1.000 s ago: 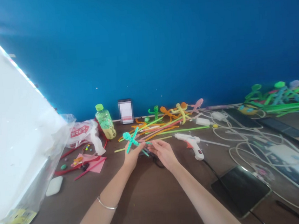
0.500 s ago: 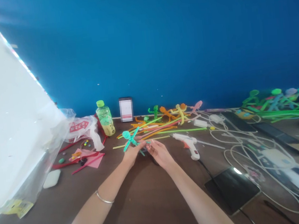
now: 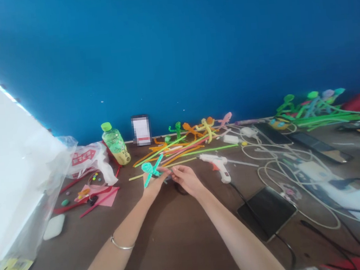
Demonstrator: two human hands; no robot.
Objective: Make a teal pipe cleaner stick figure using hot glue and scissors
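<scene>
A teal pipe-cleaner figure (image 3: 150, 170) stands up from my left hand (image 3: 154, 185), whose fingers grip it at its lower part. My right hand (image 3: 187, 181) comes in from the other side, with its fingertips pinching at the figure's lower stems, close against my left fingers. The grip point is partly hidden by the fingers. A white hot glue gun (image 3: 217, 165) lies just right of my right hand, and loose pipe cleaners (image 3: 181, 152) spread out beyond both hands.
Finished pipe-cleaner figures (image 3: 195, 130) lie by the blue wall, behind a green-capped bottle (image 3: 115, 149). On the left are a plastic bag (image 3: 87, 160) and pink paper (image 3: 98, 196). White cables (image 3: 286, 175) and a dark tablet (image 3: 266, 211) occupy the right.
My hands have drawn closer, with the fingertips now meeting at the teal figure. The whole scene has shifted left and up in view as my head moved.
</scene>
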